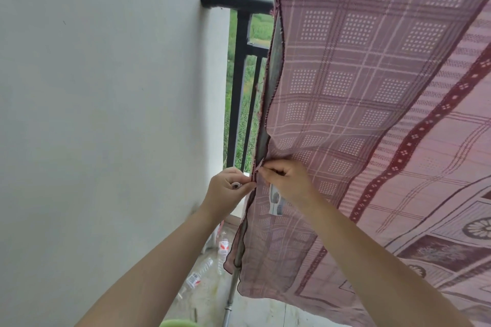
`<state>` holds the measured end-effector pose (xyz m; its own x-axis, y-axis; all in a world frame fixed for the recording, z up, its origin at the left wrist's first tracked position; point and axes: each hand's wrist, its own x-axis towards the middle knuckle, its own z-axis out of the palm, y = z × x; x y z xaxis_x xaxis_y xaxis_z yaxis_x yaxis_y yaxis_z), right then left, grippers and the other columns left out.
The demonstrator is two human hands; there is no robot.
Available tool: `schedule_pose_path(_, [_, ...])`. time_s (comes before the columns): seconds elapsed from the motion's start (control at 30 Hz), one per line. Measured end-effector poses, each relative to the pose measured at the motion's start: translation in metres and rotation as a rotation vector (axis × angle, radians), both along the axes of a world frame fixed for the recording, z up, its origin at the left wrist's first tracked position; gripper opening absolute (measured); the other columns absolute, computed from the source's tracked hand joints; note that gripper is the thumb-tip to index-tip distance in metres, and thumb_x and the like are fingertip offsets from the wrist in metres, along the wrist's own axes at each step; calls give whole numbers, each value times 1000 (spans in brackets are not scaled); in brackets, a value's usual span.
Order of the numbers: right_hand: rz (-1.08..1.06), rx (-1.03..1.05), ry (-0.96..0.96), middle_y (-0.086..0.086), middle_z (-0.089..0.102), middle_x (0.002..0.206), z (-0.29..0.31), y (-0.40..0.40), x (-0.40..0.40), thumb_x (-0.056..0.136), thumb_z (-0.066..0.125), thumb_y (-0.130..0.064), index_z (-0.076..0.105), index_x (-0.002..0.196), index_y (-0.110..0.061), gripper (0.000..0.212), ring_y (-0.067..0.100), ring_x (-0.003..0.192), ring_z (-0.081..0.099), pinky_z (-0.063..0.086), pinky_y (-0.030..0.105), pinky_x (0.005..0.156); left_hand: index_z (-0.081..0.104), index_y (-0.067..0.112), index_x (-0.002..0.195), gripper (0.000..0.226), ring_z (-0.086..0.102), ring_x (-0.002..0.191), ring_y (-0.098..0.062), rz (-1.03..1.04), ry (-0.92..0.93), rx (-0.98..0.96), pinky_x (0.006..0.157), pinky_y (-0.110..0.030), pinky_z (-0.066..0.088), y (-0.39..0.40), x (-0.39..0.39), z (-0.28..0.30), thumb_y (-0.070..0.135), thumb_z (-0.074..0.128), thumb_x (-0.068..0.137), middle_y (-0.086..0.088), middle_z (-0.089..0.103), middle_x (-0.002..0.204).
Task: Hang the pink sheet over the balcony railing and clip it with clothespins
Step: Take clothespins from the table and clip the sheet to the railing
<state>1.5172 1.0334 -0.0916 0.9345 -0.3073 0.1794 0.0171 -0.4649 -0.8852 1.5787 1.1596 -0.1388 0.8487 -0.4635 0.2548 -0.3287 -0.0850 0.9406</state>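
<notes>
Head view: both hands, left hand (229, 188) and right hand (285, 180), pinch pink sheet (372, 87) edge.

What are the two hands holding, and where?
Both hands pinch the pink checked sheet at its left side edge. The left hand also holds a small whitish thing, maybe a clothespin; the right hand grips the cloth beside it.

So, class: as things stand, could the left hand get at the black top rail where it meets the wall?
Probably yes. The left hand pinches a clothespin at the sheet edge, and the uncovered rail is straight above, beside the wall.
</notes>
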Motion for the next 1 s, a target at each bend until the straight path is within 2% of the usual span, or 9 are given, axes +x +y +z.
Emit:
schedule_pose_path(0.13, [-35,115,-5,1,39,48,-6,-2,1,83,58,-3,62,76,14,18,0,40,31,27,10,43,73,-2,76,7,54,61,-1,72,-145,19,52,-7,42,-5,-4,-7,3,72,71,9,53,64])
schedule_pose_path(0.33, [-24,195,32,6,40,51,-6,-6,0,84,57,-3,59,55,-10,30,0,40,32,29,14,45,72,1,71,23,52,63,4,165,-246,-12,53,-7,39,-14,-11,-9,22,63,70,14,50,61])
schedule_pose_path(0.47, [-37,153,55,-3,51,52,2,-3,-6,84,57,-4,69,80,2,13,-3,41,43,36,11,47,61,4,58,14,51,68,-5,184,-125,16,60,-8,38,-14,-13,-8,10,58,70,0,54,61])
schedule_pose_path(0.57, [-5,-50,71,0,50,55,19,-1,-19,87,53,-10,68,88,2,19,-1,43,43,32,6,45,57,-5,68,19,48,68,-18,211,-22,-3,63,-19,38,-10,-14,-9,12,52,71,-8,52,69])
schedule_pose_path(0.67, [128,-365,73,10,53,64,44,4,-33,90,37,-13,60,95,-2,25,9,55,48,40,25,55,53,-3,70,13,36,55,-16,194,134,-89,52,-28,32,-9,-23,-8,5,50,80,0,39,58])
schedule_pose_path(0.73, [223,-580,116,10,51,69,65,7,-39,84,30,-17,52,103,-6,32,17,61,45,35,37,60,45,6,63,20,29,48,-10,183,153,-73,46,-25,27,-9,-27,-5,-3,47,81,1,33,52])
schedule_pose_path(0.83, [330,-876,225,1,48,94,90,3,-40,90,33,-11,46,115,-6,29,11,86,42,29,22,79,38,20,63,32,29,45,-7,169,68,6,45,-17,27,-6,-25,-3,-6,47,80,4,34,53])
schedule_pose_path(0.9, [369,-1036,236,5,47,114,104,-2,-39,90,37,-9,44,120,-8,31,11,103,37,25,17,85,47,16,75,21,37,53,-8,151,30,16,48,-12,34,-5,-23,-2,-4,51,80,4,43,61])
schedule_pose_path(1.0, [439,-1202,65,13,56,109,122,-2,-35,79,53,6,57,112,-1,34,12,95,44,38,24,85,64,2,96,20,50,70,-12,177,-91,5,60,-1,37,-4,-23,-5,-4,54,79,-5,62,79])
